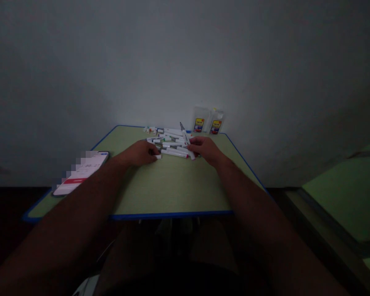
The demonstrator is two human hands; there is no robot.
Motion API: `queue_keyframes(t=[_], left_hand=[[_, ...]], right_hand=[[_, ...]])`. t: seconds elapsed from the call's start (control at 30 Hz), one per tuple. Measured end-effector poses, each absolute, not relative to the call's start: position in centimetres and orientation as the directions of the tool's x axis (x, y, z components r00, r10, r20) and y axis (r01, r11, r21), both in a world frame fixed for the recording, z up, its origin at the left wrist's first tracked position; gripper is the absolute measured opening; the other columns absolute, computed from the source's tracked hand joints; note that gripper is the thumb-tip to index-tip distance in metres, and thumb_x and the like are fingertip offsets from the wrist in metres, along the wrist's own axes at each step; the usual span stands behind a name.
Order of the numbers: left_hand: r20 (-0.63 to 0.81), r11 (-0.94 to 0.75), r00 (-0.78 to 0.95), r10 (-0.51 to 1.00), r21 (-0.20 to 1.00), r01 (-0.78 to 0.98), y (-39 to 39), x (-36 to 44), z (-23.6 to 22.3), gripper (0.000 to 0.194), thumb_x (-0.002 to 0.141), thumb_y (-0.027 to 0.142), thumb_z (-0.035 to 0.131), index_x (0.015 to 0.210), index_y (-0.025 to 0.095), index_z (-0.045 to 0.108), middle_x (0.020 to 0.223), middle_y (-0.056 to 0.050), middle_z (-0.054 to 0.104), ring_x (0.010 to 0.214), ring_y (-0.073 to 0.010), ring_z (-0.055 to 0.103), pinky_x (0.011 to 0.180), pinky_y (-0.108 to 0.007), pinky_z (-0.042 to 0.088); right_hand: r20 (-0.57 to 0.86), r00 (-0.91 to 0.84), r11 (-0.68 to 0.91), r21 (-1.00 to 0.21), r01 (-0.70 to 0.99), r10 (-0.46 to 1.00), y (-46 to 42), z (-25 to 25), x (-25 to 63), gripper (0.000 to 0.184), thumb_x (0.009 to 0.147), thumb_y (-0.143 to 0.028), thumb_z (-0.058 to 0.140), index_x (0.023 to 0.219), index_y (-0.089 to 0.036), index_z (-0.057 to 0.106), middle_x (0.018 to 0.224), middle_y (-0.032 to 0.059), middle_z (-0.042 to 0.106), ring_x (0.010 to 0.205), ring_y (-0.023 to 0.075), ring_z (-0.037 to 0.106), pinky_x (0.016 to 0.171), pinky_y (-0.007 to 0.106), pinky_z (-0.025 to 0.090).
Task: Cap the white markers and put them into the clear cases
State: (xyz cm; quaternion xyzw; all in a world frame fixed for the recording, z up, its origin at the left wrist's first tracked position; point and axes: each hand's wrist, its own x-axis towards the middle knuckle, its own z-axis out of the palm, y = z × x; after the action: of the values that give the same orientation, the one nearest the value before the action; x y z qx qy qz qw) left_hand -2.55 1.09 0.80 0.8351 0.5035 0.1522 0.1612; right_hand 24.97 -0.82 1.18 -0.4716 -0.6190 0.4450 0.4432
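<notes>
My right hand [204, 149] is closed on a white marker [185, 134], which tilts up and to the left with its dark end at the top. On the left side of the pile, my left hand [141, 153] has its fingers curled in a pinch. A small white piece that looks like a marker cap [158, 156] shows at those fingertips, partly hidden. Between and behind both hands lies a loose pile of white markers [174, 153], some with coloured ends. Several small loose caps [151, 129] lie at the back left of the pile.
Two clear plastic cases [201, 119] with yellow and dark labels stand against the wall at the table's back right. A phone [82, 174] with a lit screen rests on the left side. The pale table [172, 189] has a blue edge.
</notes>
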Motion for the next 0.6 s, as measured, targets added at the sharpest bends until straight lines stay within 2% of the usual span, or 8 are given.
queue_keyframes(t=[0.2,0.33,0.47,0.53,0.6], left_hand=[[0.128,-0.437,0.428,0.894,0.454,0.777,0.9,-2.5,0.7,0.021,0.068,0.026,0.068,0.085,0.02,0.078,0.078,-0.002,0.073,0.073,-0.0181,0.062,0.07,-0.03,0.043],[0.152,-0.371,0.354,0.923,0.603,0.707,0.8,-2.1,0.8,0.019,0.068,0.028,0.07,0.084,0.019,0.074,0.073,-0.001,0.069,0.067,-0.0157,0.059,0.065,-0.029,0.043],[0.119,-0.253,0.329,0.937,0.88,0.402,0.6,-1.4,0.8,0.018,0.067,0.025,0.074,0.082,0.016,0.069,0.075,-0.002,0.068,0.065,-0.0138,0.059,0.064,-0.029,0.047],[0.099,-0.181,0.323,0.941,0.956,0.233,0.5,-1.1,0.8,0.023,0.065,0.021,0.077,0.086,0.016,0.069,0.078,-0.003,0.069,0.067,-0.0141,0.061,0.063,-0.029,0.049],[0.082,-0.131,0.321,0.943,0.983,0.131,0.3,-0.9,0.8,0.029,0.066,0.02,0.078,0.093,0.015,0.07,0.082,-0.005,0.07,0.07,-0.0147,0.063,0.063,-0.028,0.05]], right_hand=[[0.132,-0.175,0.164,-0.97,0.182,0.976,-0.5,0.7,25.1,0.015,0.071,-0.018,0.076,0.082,-0.016,0.066,0.065,-0.0017,0.065,0.051,0.0091,0.056,0.047,0.021,0.044],[0.144,-0.186,0.178,-0.967,0.184,0.972,-0.4,0.6,25.2,0.016,0.07,-0.021,0.077,0.081,-0.016,0.065,0.062,-0.0028,0.063,0.049,0.0084,0.054,0.046,0.021,0.042],[0.135,-0.192,0.17,-0.969,0.181,0.972,-0.4,0.7,25.1,0.019,0.069,-0.025,0.078,0.078,-0.016,0.064,0.059,-0.0037,0.061,0.047,0.0077,0.05,0.046,0.021,0.04],[0.126,-0.193,0.161,-0.971,0.178,0.973,-0.5,0.8,25.1,0.02,0.069,-0.026,0.079,0.077,-0.017,0.063,0.057,-0.0035,0.06,0.046,0.0078,0.049,0.045,0.021,0.04],[0.119,-0.194,0.154,-0.971,0.18,0.974,-0.6,0.8,25.0,0.02,0.069,-0.025,0.079,0.076,-0.016,0.062,0.056,-0.0031,0.06,0.046,0.0079,0.048,0.045,0.021,0.039]])
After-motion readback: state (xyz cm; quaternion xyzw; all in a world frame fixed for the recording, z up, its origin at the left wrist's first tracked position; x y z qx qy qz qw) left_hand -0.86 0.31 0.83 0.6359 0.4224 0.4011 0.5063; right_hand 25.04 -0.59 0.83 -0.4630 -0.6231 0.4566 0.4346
